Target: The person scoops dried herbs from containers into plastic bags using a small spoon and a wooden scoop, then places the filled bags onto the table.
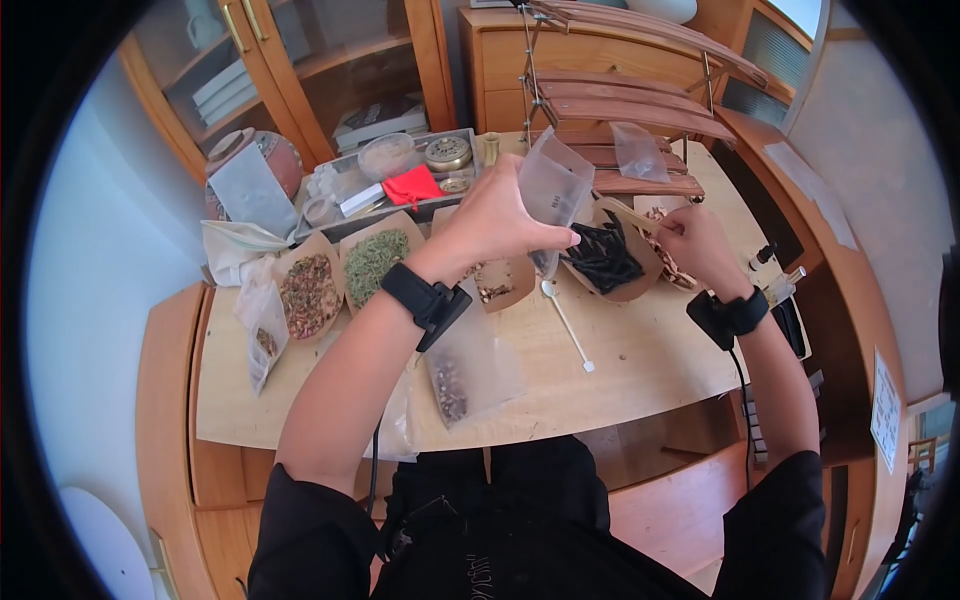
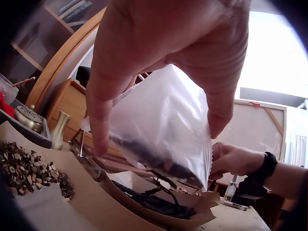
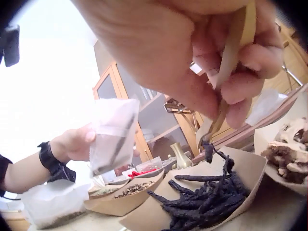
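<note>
My left hand point(image 1: 490, 215) holds a translucent bag point(image 1: 555, 180) between thumb and fingers. Dark pieces point(image 2: 163, 166) lie along the bag's lower end in the left wrist view. With curled fingers, my right hand point(image 1: 697, 243) grips light wooden tweezers point(image 3: 231, 53). Their tips are at a thin black dried root point(image 3: 208, 151), just over a heap of similar roots point(image 3: 207, 202). That heap lies in a brown paper tray point(image 2: 204, 219). The bag is above the tray's left side in the head view.
Left along the table are paper trays of green dried herb point(image 1: 378, 260), mixed petals point(image 1: 310, 290) and chopped pieces point(image 2: 31, 168). A white spoon point(image 1: 568, 325) and a filled bag point(image 1: 465, 375) lie nearer. Behind stand a grey tray point(image 1: 350, 160) and a slatted wooden rack point(image 1: 630, 105).
</note>
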The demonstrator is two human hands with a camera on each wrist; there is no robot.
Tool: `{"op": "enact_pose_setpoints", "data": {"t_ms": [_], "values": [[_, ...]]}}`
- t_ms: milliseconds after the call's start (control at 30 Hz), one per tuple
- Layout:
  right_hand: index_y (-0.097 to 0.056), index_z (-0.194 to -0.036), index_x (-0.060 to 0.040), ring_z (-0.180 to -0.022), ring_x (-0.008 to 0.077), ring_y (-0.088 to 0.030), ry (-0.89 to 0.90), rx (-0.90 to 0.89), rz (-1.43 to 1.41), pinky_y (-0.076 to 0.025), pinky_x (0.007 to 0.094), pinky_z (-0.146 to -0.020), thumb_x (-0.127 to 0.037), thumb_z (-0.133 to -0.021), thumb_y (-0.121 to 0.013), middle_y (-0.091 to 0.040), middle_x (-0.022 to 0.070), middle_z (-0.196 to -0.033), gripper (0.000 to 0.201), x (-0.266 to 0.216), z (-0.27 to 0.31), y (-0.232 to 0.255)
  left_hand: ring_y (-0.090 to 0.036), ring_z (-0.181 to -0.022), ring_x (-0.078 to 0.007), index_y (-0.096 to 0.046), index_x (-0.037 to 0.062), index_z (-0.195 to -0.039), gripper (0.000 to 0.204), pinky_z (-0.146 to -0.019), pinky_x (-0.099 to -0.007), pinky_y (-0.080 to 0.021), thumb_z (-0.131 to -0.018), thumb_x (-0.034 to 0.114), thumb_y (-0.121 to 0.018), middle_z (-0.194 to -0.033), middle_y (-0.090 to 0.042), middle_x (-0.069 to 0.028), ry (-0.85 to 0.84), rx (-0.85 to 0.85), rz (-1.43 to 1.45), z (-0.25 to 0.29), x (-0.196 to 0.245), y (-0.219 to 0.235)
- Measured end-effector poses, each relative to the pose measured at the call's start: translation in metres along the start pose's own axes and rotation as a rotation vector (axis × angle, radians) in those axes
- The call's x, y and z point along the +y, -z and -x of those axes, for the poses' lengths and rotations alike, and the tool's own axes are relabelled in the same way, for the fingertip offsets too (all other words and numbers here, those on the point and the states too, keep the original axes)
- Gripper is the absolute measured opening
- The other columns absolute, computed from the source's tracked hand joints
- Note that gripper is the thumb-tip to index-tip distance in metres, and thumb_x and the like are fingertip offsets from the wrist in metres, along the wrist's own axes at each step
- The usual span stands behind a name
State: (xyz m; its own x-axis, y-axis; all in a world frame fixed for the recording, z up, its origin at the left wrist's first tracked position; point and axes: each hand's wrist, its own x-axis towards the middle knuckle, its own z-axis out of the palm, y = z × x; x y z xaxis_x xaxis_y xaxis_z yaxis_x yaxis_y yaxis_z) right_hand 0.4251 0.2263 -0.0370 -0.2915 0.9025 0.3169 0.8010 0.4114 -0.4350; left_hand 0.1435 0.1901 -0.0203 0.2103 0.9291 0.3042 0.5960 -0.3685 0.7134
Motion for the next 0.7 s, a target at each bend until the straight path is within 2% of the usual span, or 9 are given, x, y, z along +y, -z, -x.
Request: {"op": "enact_pose_setpoints", "data": {"t_ms": [67,133,167,233,333,400,500,700], "values": [[-0.07,-0.08,0.0043,-0.061,0.0267,-0.064,-0.06,-0.008,-0.031,-0.05,0.0341,-0.061,-0.013,-0.076,-0.065,-0.063,0.0206,-0.066,0.018,0.001,0.006,0.006,-0.057,-0.107,-0.0236,-0.043,-0.0087,-0.123,0.086,-0.092,-0.0325,-0.045,-0.06,0.031,-0.086,-0.116,-0.057,-0.0187,-0.007,0.007,-0.014,-0.001,-0.002,-0.001],[-0.069,-0.087,0.0042,-0.059,0.0124,-0.06,-0.123,0.083,-0.342,-0.047,0.0264,-0.056,-0.013,-0.083,-0.065,-0.066,0.0092,-0.067,0.018,-0.001,0.011,0.012,-0.057,-0.106,-0.0232,-0.044,-0.0084,-0.122,0.085,-0.092,-0.0326,-0.045,-0.06,0.031,-0.086,-0.115,-0.057,-0.0185,-0.015,0.015,-0.027,-0.002,-0.003,-0.003],[-0.069,-0.087,0.0042,-0.059,0.0124,-0.06,-0.123,0.084,-0.34,-0.047,0.0264,-0.056,-0.013,-0.083,-0.065,-0.066,0.0092,-0.067,0.018,-0.006,0.013,0.015,-0.058,-0.104,-0.023,-0.045,-0.0084,-0.121,0.084,-0.09,-0.0326,-0.046,-0.059,0.032,-0.086,-0.113,-0.058,-0.0181,0.0,0.011,-0.025,-0.002,-0.002,-0.005],[-0.068,-0.093,0.0035,-0.064,0.0038,-0.055,-0.051,0.191,-0.586,-0.043,0.0203,-0.055,-0.014,-0.089,-0.063,-0.065,0.0001,-0.071,0.018,-0.024,0.016,0.023,-0.058,-0.102,-0.0228,-0.045,-0.0084,-0.12,0.084,-0.089,-0.0326,-0.047,-0.059,0.032,-0.086,-0.112,-0.058,-0.0178,0.011,0.005,-0.023,-0.004,-0.002,-0.008],[-0.067,-0.095,0.0034,-0.063,0.003,-0.055,-0.003,0.241,-0.635,-0.042,0.0187,-0.056,-0.014,-0.091,-0.063,-0.064,-0.0015,-0.075,0.019,-0.05,0.015,0.026,-0.06,-0.098,-0.0227,-0.046,-0.0088,-0.119,0.085,-0.086,-0.0324,-0.048,-0.058,0.033,-0.087,-0.109,-0.06,-0.0172,-0.021,-0.011,0.009,-0.009,-0.004,-0.015],[-0.067,-0.094,0.0035,-0.064,0.0024,-0.054,0.008,0.235,-0.686,-0.041,0.0182,-0.056,-0.015,-0.091,-0.063,-0.064,-0.0016,-0.074,0.019,-0.057,0.014,0.02,-0.056,-0.107,-0.0314,-0.047,-0.0107,-0.116,0.089,-0.092,-0.0347,-0.045,-0.053,0.038,-0.087,-0.11,-0.055,-0.0236,-0.055,-0.034,0.096,-0.013,-0.006,-0.019],[-0.067,-0.095,0.0039,-0.062,0.0008,-0.049,0.068,0.239,-0.745,-0.038,0.0174,-0.055,-0.015,-0.091,-0.064,-0.062,-0.0029,-0.073,0.02,-0.06,0.013,0.007,-0.056,-0.105,-0.0306,-0.048,-0.0103,-0.115,0.087,-0.091,-0.0348,-0.046,-0.053,0.037,-0.087,-0.109,-0.055,-0.0221,-0.016,-0.024,0.102,-0.003,0.014,-0.012],[-0.067,-0.096,0.0055,-0.062,0.0018,-0.047,0.05,0.11,-0.665,-0.038,0.0194,-0.054,-0.014,-0.089,-0.065,-0.059,-0.004,-0.072,0.021,-0.05,0.029,-0.001,-0.057,-0.107,-0.0296,-0.047,-0.0102,-0.117,0.088,-0.092,-0.034,-0.046,-0.054,0.036,-0.087,-0.112,-0.056,-0.0225,0.003,0.001,0.094,0.0,0.007,-0.01]]}}
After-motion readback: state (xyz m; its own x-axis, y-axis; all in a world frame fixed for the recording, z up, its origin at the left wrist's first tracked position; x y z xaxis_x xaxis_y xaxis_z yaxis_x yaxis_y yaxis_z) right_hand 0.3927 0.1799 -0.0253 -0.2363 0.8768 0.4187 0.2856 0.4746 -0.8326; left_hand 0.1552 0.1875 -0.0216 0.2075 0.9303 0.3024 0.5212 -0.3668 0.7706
